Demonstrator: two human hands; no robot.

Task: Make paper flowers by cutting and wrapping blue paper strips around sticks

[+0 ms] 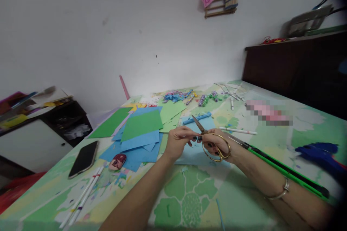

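Note:
My right hand (221, 144) grips gold-handled scissors (214, 143), fingers through the loops, the blades pointing up and left. My left hand (177, 140) meets it at the middle of the table, its fingertips pinched on something small right by the scissors that I cannot make out. Both hands hover over a light blue paper sheet (195, 151). A stack of green and blue paper sheets (139, 130) lies just to the left.
A black phone (84, 158) and a small pink eraser-like thing (118, 161) lie at left, with white sticks (84, 196) near the front edge. Rolled paper curls (189, 97) sit at the back. A green-black long tool (282, 169) and blue object (320, 153) lie right.

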